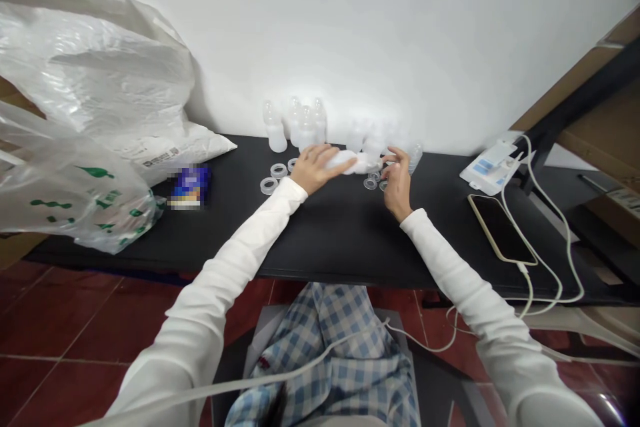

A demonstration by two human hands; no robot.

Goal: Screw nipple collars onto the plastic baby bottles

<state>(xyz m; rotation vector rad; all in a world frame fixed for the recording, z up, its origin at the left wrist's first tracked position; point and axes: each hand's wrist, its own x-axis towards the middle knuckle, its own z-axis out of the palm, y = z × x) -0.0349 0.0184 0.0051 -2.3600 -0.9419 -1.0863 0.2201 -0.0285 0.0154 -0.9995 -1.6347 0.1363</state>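
Fingers of the left hand (315,170) are spreading wide over a translucent plastic feeding bottle (344,161), which is lying on its side on a black tabletop (325,243). Fingers of the right hand (397,185) are curving narrowly at the bottle's far end; whether they are pinching anything cannot be told. Behind the hands, standing bottles (306,125) are lining up before a white wall (350,27), their tops appearing teat-shaped, though glare blurs several. Clear screw rings (279,170) are lying loose on the tabletop left of the hands, and smaller rings (370,183) are lying below the right hand. A smartphone (501,230) is lying to the right, on a charging cable (567,250).
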